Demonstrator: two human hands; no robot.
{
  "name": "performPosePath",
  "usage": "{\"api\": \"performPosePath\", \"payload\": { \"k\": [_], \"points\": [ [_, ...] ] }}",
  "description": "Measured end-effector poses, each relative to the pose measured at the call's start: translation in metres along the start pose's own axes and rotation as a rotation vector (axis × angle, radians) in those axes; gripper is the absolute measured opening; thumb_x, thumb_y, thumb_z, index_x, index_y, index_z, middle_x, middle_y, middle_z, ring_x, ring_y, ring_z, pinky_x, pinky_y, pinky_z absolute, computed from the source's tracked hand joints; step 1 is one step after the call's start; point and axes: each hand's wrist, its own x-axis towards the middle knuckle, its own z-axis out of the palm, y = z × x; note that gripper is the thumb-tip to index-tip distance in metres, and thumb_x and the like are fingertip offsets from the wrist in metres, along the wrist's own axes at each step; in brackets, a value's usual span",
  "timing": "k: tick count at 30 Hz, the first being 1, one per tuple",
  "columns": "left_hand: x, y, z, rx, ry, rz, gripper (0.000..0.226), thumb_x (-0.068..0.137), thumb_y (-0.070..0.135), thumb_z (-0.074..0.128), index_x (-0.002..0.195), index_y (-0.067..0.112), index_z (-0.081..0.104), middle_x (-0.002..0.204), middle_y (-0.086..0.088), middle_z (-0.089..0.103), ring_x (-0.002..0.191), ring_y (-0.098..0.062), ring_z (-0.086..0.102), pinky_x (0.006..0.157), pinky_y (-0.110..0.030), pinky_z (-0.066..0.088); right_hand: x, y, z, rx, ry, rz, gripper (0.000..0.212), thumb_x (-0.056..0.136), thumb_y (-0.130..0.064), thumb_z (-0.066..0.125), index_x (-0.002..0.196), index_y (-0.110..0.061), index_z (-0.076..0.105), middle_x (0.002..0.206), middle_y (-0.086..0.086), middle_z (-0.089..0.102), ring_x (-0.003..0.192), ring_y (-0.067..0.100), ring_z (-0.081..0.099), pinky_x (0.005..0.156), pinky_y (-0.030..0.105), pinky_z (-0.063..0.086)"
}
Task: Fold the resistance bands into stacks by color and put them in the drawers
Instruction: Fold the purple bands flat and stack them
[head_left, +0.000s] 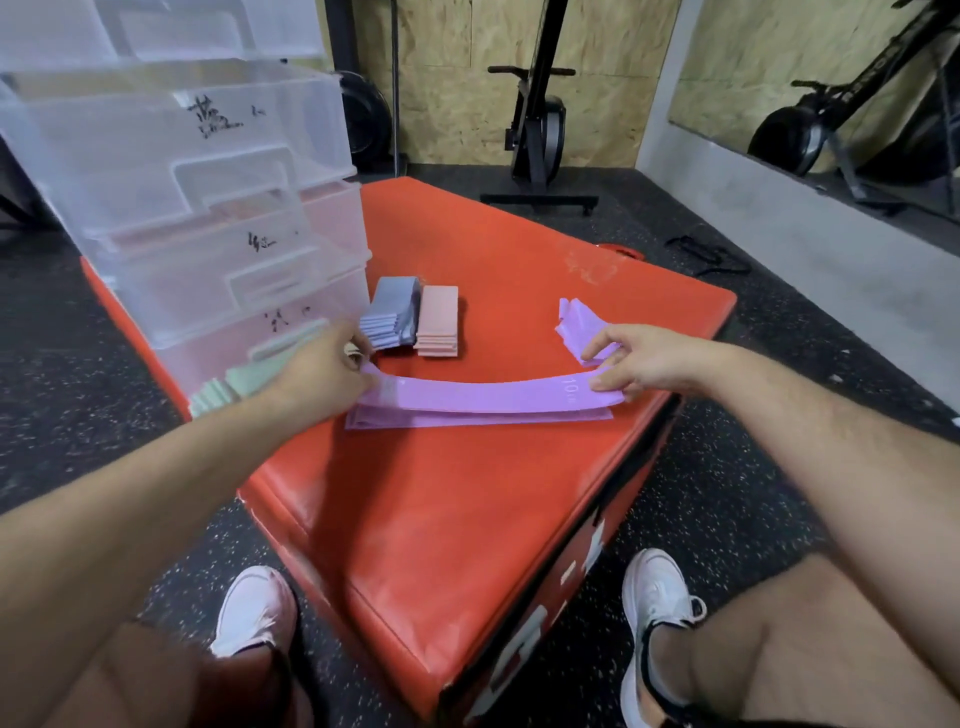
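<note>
At mid-frame on the box, the left hand and right hand each pinch 1 end of the purple band. If either pinch slips, I think the band could land crooked.

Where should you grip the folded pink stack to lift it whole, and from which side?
Probably the pink stack by its near short end, pinched top to bottom from the front: its layered edges show there, and the grey stack crowds its left side.
</note>
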Motion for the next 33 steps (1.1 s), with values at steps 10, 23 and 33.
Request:
{"api": "performPosePath", "payload": {
  "k": [10, 23, 33],
  "points": [
    [-0.007, -0.022, 0.016, 0.201, -0.048, 0.196, 0.018, 0.074, 0.004, 0.072, 0.075, 0.016, 0.059, 0.075, 0.001, 0.057, 0.075, -0.024, 0.054, 0.067, -0.031, 0.041, 0.011, 0.002, 0.026, -0.266, 0.125, -0.043, 0.011, 0.086, -0.008, 0.075, 0.092, -0.014, 0.069, 0.07, 0.004, 0.061, 0.044, 0.012, 0.054, 0.048, 0.02, 0.047],
    [0.002, -0.009, 0.021, 0.302, -0.08, 0.202, 0.006, 0.079, 0.019, 0.065, 0.074, 0.023, 0.063, 0.087, -0.003, 0.055, 0.09, -0.027, 0.057, 0.082, -0.038, 0.05, 0.013, 0.001, 0.019, -0.344, 0.233, -0.128, 0.002, 0.086, -0.025, 0.075, 0.087, -0.023, 0.075, 0.075, -0.015, 0.06, 0.069, 0.001, 0.052, 0.061, 0.017, 0.035],
    [0.042, 0.083, 0.08, 0.197, -0.115, 0.313, 0.007, 0.086, 0.03, 0.064, 0.09, 0.024, 0.064, 0.095, -0.001, 0.052, 0.093, -0.027, 0.06, 0.086, -0.04, 0.051, 0.029, 0.012, 0.007, -0.439, 0.372, -0.105, 0.016, 0.082, -0.037, 0.072, 0.07, -0.047, 0.069, 0.112, 0.006, 0.058, 0.109, 0.025, 0.056, 0.097, 0.032, 0.041]
  ]
}}
